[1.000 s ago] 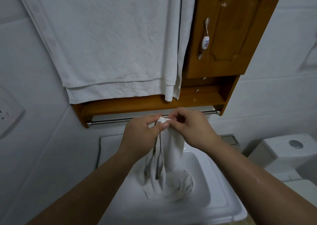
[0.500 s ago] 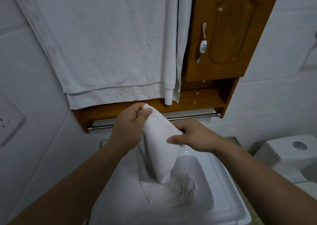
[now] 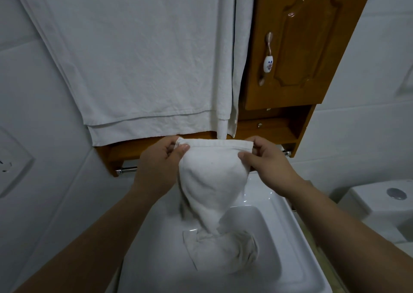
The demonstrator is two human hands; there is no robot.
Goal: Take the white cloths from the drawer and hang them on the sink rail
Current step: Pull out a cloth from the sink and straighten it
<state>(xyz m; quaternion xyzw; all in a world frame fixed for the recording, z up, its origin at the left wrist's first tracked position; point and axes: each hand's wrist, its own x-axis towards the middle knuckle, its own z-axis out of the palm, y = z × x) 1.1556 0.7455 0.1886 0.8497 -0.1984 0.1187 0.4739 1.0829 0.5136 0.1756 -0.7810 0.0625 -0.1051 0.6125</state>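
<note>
A white cloth (image 3: 212, 176), bunched a second ago, is now stretched by its top corners, pinched by the left hand (image 3: 159, 161) and right hand (image 3: 266, 165), before the chrome rail (image 3: 127, 170), ready for draping.

My left hand (image 3: 159, 161) and right hand (image 3: 266, 161) are now apart, each grip pinching a top corner, so the white cloth (image 3: 212, 181) is stretched open and raised to the rail (image 3: 126, 170).

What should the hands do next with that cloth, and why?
Probably lift the white cloth up and over the metal rail. The left hand and right hand each pinch a top corner, the edge is stretched flat before the rail, and its tail trails into the sink.
</note>
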